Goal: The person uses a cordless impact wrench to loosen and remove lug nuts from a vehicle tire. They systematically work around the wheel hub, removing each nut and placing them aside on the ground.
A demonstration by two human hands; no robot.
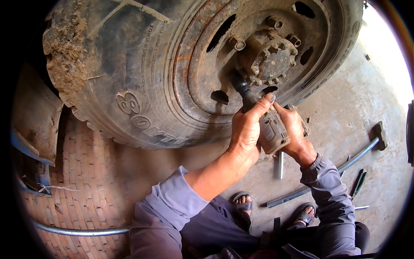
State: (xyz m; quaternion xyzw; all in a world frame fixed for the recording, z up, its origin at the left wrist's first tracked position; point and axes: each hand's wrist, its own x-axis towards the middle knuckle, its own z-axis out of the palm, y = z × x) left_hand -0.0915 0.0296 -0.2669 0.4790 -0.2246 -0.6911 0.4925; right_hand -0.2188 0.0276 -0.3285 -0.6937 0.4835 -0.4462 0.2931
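Inside wheel rim [202,71], black socket [239,83]

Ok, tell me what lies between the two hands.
In the head view, a dusty power tool sits between the left hand and right hand, its socket toward the wheel.

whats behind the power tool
Behind the power tool, the muddy wheel shows at its front end, concrete floor at its back. What lies directly behind the tool, left hand and right hand is covered.
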